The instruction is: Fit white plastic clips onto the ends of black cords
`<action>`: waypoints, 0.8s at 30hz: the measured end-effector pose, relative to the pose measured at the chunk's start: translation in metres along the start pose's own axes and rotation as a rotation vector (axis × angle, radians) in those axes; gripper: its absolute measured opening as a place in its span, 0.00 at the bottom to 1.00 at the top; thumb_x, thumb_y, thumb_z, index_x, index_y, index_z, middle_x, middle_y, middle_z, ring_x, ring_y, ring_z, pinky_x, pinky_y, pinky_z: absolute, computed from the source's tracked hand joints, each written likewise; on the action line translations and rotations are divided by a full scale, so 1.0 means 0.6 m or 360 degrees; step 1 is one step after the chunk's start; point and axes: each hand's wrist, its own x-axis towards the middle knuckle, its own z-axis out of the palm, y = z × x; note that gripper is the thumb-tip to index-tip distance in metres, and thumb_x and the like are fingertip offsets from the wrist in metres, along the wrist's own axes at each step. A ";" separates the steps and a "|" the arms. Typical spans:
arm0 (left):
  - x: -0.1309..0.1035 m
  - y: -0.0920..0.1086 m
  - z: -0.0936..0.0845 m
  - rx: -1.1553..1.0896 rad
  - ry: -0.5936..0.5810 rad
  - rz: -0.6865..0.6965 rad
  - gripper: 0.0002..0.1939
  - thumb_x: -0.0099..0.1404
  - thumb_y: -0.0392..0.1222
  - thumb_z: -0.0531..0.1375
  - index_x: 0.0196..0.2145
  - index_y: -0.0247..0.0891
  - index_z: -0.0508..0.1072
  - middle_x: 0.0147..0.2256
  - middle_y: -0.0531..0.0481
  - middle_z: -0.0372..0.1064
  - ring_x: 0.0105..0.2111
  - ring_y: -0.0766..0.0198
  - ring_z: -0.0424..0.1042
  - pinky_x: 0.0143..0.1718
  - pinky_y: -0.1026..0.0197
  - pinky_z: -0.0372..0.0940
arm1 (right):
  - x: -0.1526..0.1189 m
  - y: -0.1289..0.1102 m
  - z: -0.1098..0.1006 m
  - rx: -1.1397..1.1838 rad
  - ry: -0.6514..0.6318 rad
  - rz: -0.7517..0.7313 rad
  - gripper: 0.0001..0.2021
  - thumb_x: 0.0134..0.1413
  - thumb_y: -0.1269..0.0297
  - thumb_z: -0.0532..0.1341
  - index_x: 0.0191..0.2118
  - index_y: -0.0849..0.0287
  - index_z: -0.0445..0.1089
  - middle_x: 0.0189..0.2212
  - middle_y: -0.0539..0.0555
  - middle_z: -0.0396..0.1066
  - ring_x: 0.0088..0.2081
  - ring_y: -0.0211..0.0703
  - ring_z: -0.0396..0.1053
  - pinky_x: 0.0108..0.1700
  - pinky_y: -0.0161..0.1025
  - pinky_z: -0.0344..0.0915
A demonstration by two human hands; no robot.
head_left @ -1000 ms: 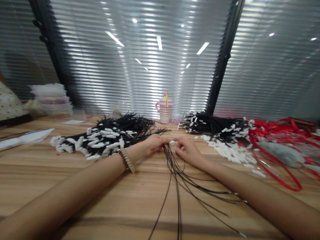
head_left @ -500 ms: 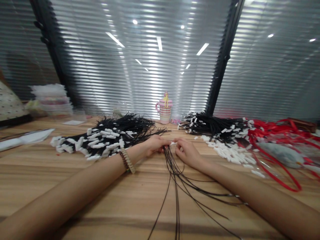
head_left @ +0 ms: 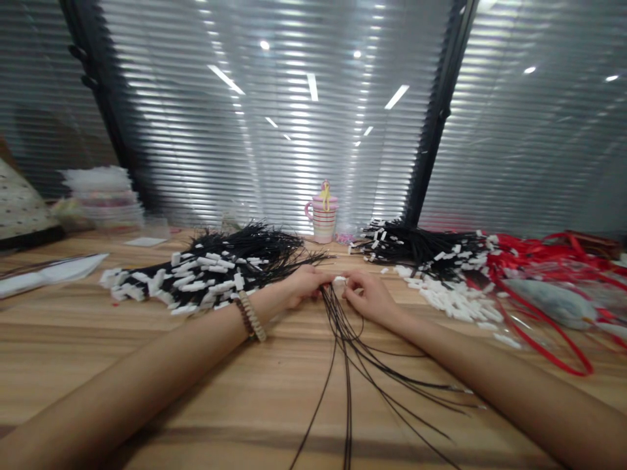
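Observation:
My left hand (head_left: 307, 285) is closed around a bunch of thin black cords (head_left: 345, 336), whose lengths fan out over the table toward me. Between my two hands a small white piece (head_left: 339, 279) shows at the left hand's fingertips. My right hand (head_left: 368, 297) is curled, thumb and forefinger pinched at the right side of that piece. Exactly how the piece meets a cord is too small to make out. Left of my hands lies a pile of black cords with white ends (head_left: 208, 267). Loose white pieces (head_left: 453, 299) are scattered to the right.
Behind the loose pieces lies another black cord bundle (head_left: 416, 243). Red ribbons (head_left: 543, 261) and clear bags cover the right side of the wooden table (head_left: 196, 385). A striped mug (head_left: 324, 219) stands at the back before the blinds. Stacked plastic boxes (head_left: 102, 199) are at back left.
My hands stay almost in place. The white piece between them shows a little more, and some cord ends by my right forearm have shifted slightly.

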 end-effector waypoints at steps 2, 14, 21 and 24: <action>0.002 -0.003 -0.001 0.0007 -0.0003 0.0002 0.16 0.45 0.48 0.63 0.23 0.29 0.71 0.19 0.51 0.62 0.17 0.73 0.56 0.17 0.67 0.49 | -0.001 0.000 -0.001 -0.0007 -0.0007 0.0005 0.06 0.43 0.75 0.54 0.20 0.63 0.61 0.28 0.54 0.68 0.29 0.37 0.63 0.30 0.32 0.57; -0.002 0.000 -0.002 0.0027 -0.0027 0.0029 0.18 0.45 0.51 0.63 0.24 0.29 0.72 0.20 0.51 0.63 0.18 0.72 0.57 0.18 0.67 0.50 | -0.002 0.004 0.000 -0.0006 -0.0020 -0.0032 0.06 0.45 0.75 0.54 0.22 0.63 0.64 0.30 0.54 0.67 0.30 0.38 0.63 0.31 0.33 0.58; -0.003 -0.001 0.002 0.0108 0.0085 0.0041 0.19 0.46 0.52 0.61 0.21 0.29 0.69 0.17 0.52 0.60 0.16 0.73 0.54 0.16 0.67 0.47 | -0.001 -0.001 -0.002 -0.0039 -0.0021 -0.0047 0.06 0.45 0.74 0.55 0.22 0.63 0.64 0.28 0.54 0.67 0.29 0.38 0.63 0.31 0.33 0.58; -0.003 -0.001 0.003 0.0127 0.0091 0.0040 0.19 0.46 0.52 0.61 0.22 0.29 0.70 0.18 0.52 0.60 0.16 0.73 0.54 0.17 0.67 0.47 | -0.003 -0.003 -0.002 -0.0063 -0.0028 -0.0062 0.06 0.45 0.75 0.54 0.22 0.63 0.63 0.29 0.54 0.67 0.29 0.37 0.62 0.29 0.32 0.57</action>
